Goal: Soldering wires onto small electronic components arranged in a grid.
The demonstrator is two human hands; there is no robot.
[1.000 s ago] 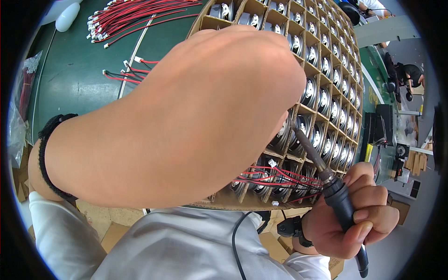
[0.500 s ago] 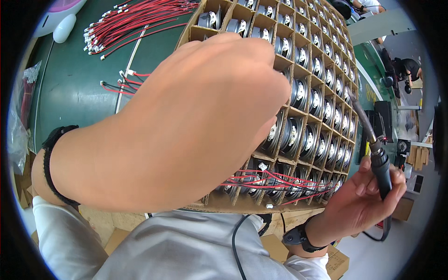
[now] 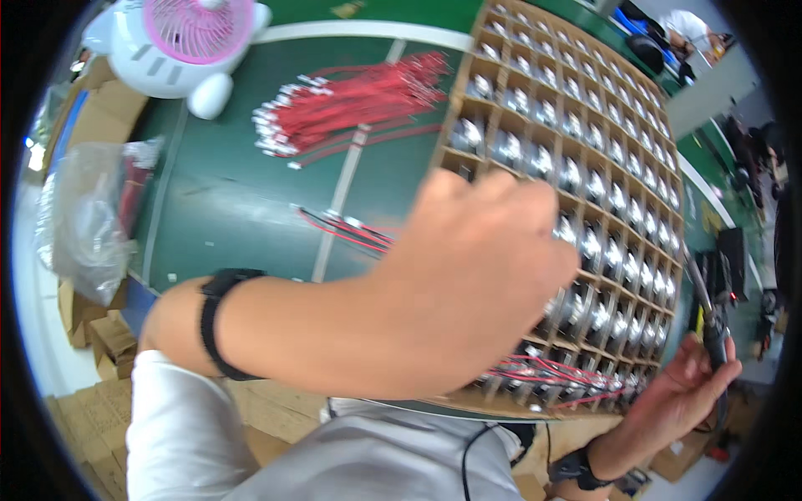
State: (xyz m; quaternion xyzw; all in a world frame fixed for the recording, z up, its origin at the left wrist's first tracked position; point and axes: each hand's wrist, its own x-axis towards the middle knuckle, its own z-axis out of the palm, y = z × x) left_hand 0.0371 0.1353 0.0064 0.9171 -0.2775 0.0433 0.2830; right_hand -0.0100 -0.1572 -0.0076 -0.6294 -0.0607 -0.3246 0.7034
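Observation:
My left hand (image 3: 493, 259), black band on its wrist, is curled with the knuckles up over the left side of a cardboard divider box (image 3: 576, 198). Its fingertips are hidden beneath it, so what it pinches cannot be made out. Small round speakers (image 3: 590, 244) with metal backs stand on edge in the box's compartments. A soldering iron (image 3: 717, 338) is gripped in my right hand (image 3: 681, 388), beyond the box's right edge, its metal tip pointing up and away. Loose red and black wires (image 3: 568, 373) with white connectors lie across the nearest compartments.
On the green table (image 3: 242, 200), a heap of red wires (image 3: 359, 104) lies left of the box, with a few more wires (image 3: 342, 230) nearer me. A white and pink fan (image 3: 171, 50) stands far left, a clear plastic bag (image 3: 88, 213) below it. Another person (image 3: 689, 32) works far right.
The view has shifted, bringing the fan and more of the table into sight. My left hand appears smaller, farther from the camera, still curled. My right hand keeps hold of the soldering iron.

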